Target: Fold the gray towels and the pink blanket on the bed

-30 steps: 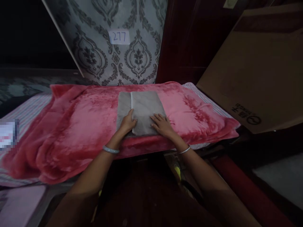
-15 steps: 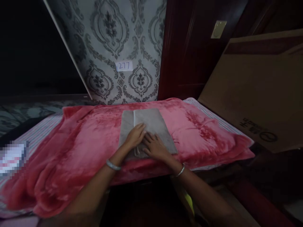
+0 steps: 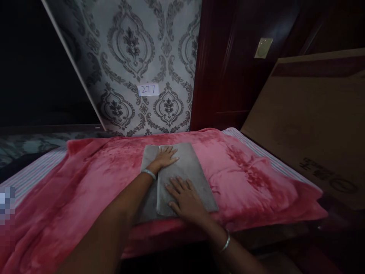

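Observation:
A grey folded cloth (image 3: pixel 196 167) lies on a pink-red plush blanket (image 3: pixel 108 179), with one layer folded over and a strip of the lower layer showing along its left side. Toward the far end of the cloth, my left hand (image 3: pixel 164 156) rests flat with its fingers spread. My right hand (image 3: pixel 185 198) lies palm down on the nearer part, fingers apart. Both hands touch the upper layer and neither grips anything. A bracelet circles each wrist.
Striped fabric (image 3: pixel 256 152) shows under the blanket's edges. A large cardboard box (image 3: pixel 310 114) leans at the right. A dark screen (image 3: pixel 42 68) stands at the left. Behind are patterned wallpaper with a paper label (image 3: pixel 148 90) reading 277 and a dark red door (image 3: pixel 222 76).
My hands, close together on the cloth before, are now apart. The left has slid toward the far end, the right sits nearer me, and the fold looks flatter. The view has shifted slightly.

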### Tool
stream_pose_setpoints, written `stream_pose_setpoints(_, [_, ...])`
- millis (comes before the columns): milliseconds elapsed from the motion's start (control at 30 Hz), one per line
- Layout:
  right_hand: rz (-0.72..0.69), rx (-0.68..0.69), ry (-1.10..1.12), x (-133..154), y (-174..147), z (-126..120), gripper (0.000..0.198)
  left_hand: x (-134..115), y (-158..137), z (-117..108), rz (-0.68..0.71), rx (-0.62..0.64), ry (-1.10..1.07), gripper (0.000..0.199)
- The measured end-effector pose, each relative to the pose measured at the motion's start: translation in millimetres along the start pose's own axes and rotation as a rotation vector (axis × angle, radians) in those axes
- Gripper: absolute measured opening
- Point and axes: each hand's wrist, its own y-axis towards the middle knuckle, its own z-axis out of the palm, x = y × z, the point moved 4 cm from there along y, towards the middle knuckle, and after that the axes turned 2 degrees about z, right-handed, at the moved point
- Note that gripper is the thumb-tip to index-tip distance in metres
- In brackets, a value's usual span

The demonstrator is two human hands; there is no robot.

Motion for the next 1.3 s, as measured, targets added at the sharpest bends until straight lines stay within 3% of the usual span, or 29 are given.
stream_pose_setpoints(200, [0.002, 0.009, 0.033, -2, 0, 1, 0.065, 21, 24, 3, -0.03, 0.006, -0.017, 0.071])
stream_pose_setpoints(500, [-0.003, -0.035, 0.035, 1, 1, -3, 0.063, 16, 25, -3, -0.05, -0.01, 0.06, 0.07])
stream_pose_setpoints(567, [-0.035, -0.023, 0.051, -1, 0, -10, 0.061, 6, 27, -10, -0.04, -0.033, 0.08, 0.067])
stream_pose_setpoints(667, [-0.055, -0.018, 0.079, -9, -3, -24, 0.057, -26, 30, -16, 0.123, -0.048, 0.062, 0.063])
stream_pose_setpoints(767, [-0.029, -0.036, 0.068, -22, -5, -32, 0.057, -61, 33, -8, 0.288, 0.053, 0.018, 0.064])
stream_pose_setpoints(867, [-0.02, 0.008, 0.048, -30, -7, -26, 0.065, -74, 40, 6, 0.27, 0.124, 0.014, 0.069])
stream_pose_setpoints(1033, [-0.01, 0.034, 0.055, -34, -8, -15, 0.069, -61, 63, 18, 0.253, 0.112, 0.025, 0.073])
stream_pose_setpoints(1300, [0.004, 0.044, 0.118, -36, -11, -11, 0.07, -27, 99, 18, 0.236, 0.099, -0.031, 0.071])
